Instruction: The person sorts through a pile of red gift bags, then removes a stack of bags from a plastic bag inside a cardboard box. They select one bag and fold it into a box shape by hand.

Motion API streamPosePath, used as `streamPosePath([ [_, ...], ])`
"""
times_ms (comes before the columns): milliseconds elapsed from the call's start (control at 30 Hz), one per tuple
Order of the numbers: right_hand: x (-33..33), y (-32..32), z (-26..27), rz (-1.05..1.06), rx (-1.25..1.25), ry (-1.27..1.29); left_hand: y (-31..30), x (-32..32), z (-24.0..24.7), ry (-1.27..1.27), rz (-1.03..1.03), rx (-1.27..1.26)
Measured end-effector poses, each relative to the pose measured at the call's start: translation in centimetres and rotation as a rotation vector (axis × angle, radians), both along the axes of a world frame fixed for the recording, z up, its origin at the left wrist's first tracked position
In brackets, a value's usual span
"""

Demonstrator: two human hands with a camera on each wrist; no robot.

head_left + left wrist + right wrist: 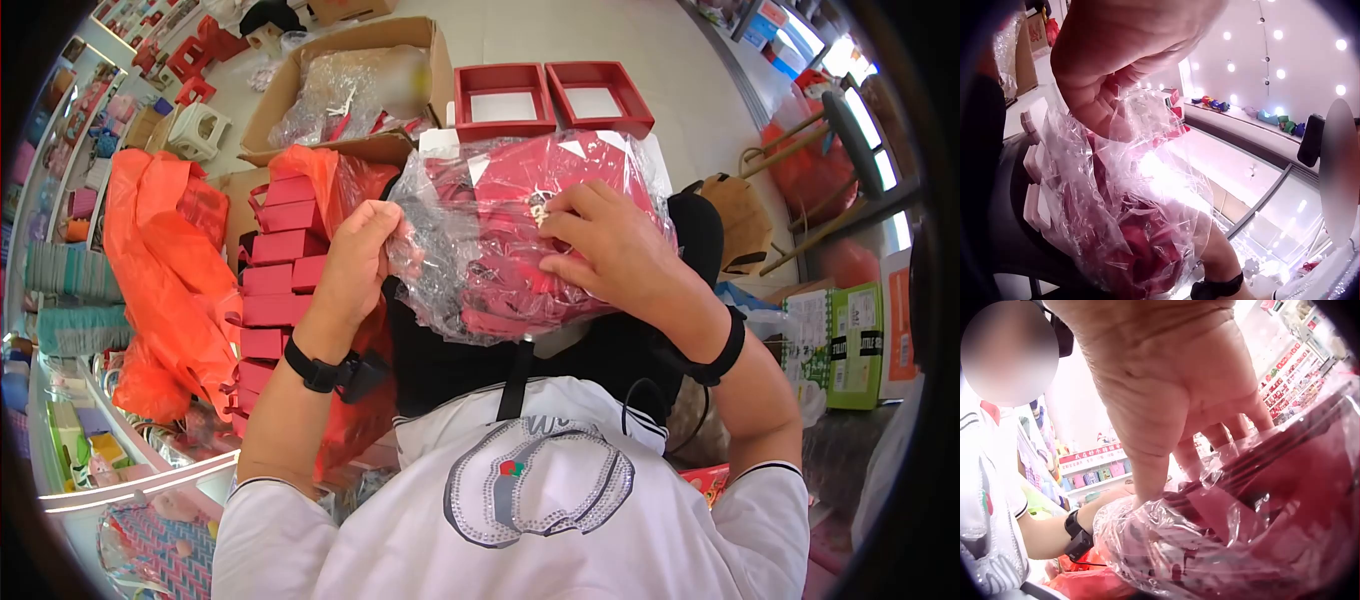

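Note:
A clear plastic bag full of red ribbon-trimmed items lies over the person's lap. At its left edge my left hand pinches the crinkled plastic between thumb and bent fingers. That hand is above the bag in the left wrist view, with loose film hanging from its fingertips. My right hand rests on top of the bag, fingers spread and slightly bent. In the right wrist view, the right hand's fingertips press on the film over the red contents.
Stacked red boxes with ribbons stand at left beside orange plastic bags. Two red open trays lie beyond the bag. A cardboard carton holding plastic wrap stands at the back. A metal-framed chair is at right.

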State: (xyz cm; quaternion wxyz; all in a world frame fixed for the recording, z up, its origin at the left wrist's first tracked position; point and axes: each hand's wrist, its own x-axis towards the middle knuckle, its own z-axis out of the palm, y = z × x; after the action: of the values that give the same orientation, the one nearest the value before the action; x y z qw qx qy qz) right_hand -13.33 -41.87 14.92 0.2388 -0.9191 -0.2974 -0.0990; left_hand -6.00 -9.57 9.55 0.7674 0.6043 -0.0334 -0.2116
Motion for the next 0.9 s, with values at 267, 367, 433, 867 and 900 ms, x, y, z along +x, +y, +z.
streamPosePath([
  [267, 0.7, -0.5, -0.9, -0.049, 0.133, -0.002, 0.8, -1.5, 0.7, -0.022, -0.176, 0.214],
  [367, 0.4, -0.6, -0.1, -0.027, 0.100, 0.081, 0.6, -1.5, -2.3, -0.196, -0.232, 0.388],
  [433, -0.5, -0.5, 0.4, 0.023, 0.046, 0.076, -1.0, -1.5, -1.9, -0.285, -0.200, 0.503],
  [867, -6.4, 0.8, 0.2, -0.076, -0.120, -0.068, -4.6, -4.6, 5.2, -0.070, -0.253, -0.032],
  [900, -6.7, 0.3, 0.6, -0.097, -0.055, -0.103, -5.0, -4.5, 6.4, -0.033, -0.255, -0.142],
])
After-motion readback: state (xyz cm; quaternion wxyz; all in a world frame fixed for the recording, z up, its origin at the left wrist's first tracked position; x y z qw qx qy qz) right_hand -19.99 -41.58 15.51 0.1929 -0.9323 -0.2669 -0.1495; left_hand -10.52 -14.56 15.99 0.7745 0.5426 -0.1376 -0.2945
